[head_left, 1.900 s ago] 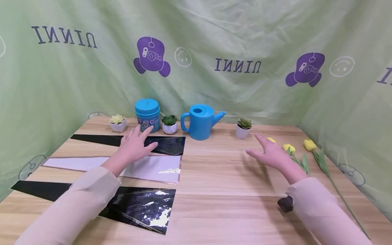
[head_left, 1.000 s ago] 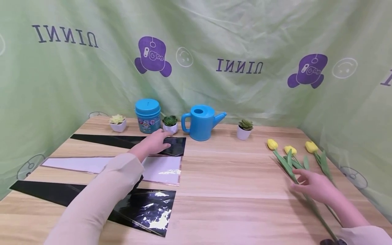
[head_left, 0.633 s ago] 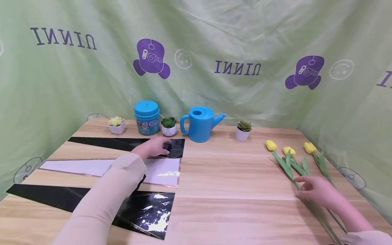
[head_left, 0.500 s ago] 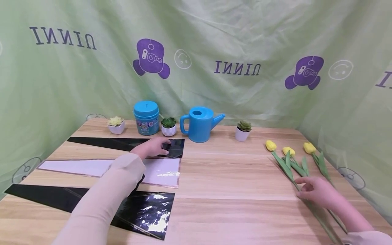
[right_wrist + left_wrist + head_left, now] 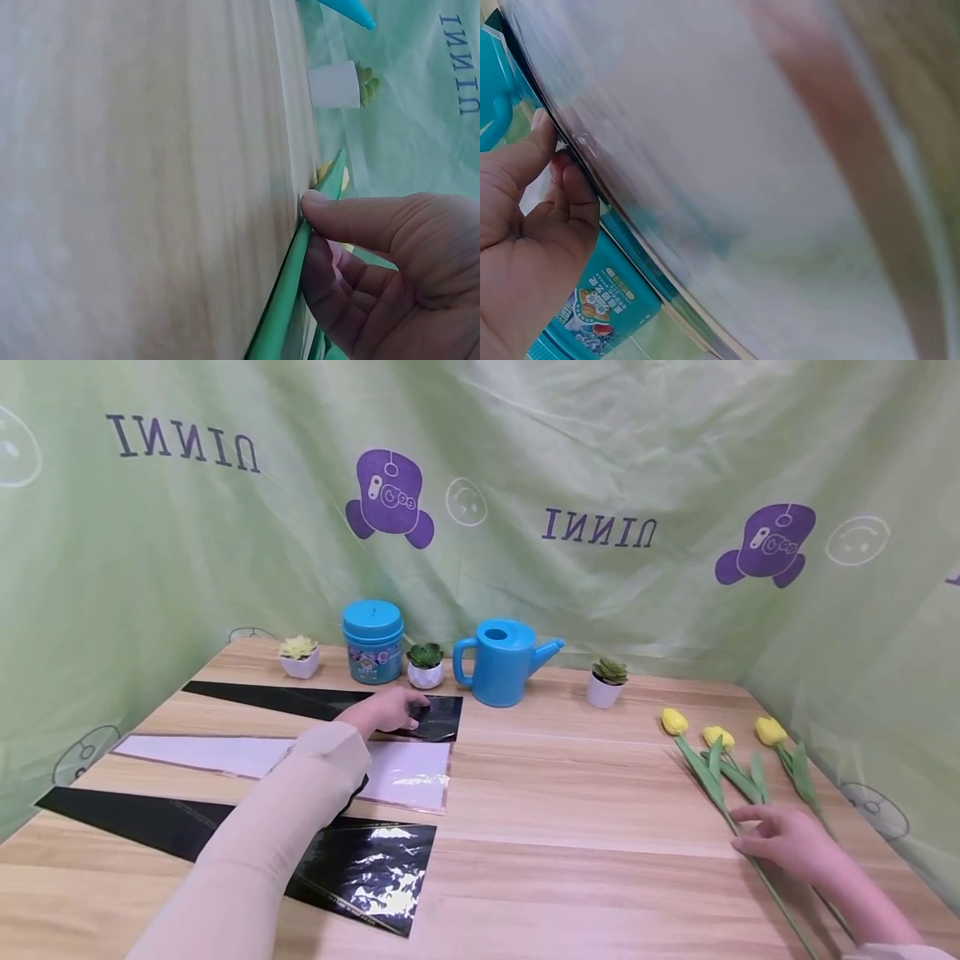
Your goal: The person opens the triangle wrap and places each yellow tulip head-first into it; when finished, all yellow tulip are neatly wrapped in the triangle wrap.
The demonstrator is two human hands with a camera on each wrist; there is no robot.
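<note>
Three yellow tulips lie at the right of the wooden table (image 5: 570,810). My right hand (image 5: 759,837) rests on the long green stem (image 5: 711,789) of the leftmost tulip (image 5: 674,722). In the right wrist view the right hand (image 5: 315,232) pinches that stem (image 5: 289,300), thumb on top and fingers curled under. My left hand (image 5: 386,710) is at the right end of the far black sheet (image 5: 300,700). In the left wrist view the left hand (image 5: 551,161) pinches the sheet's edge (image 5: 622,225) between thumb and curled fingers.
A pale sheet (image 5: 225,756) and a second black glossy sheet (image 5: 360,868) lie nearer me on the left. Along the back stand a blue jar (image 5: 372,642), a blue watering can (image 5: 502,662) and three small potted succulents (image 5: 606,681). Green cloth encloses the table.
My right hand drew back from beside the flower heads to the stem and closed on it. My left hand slid right along the far black sheet and curled its fingers at the edge.
</note>
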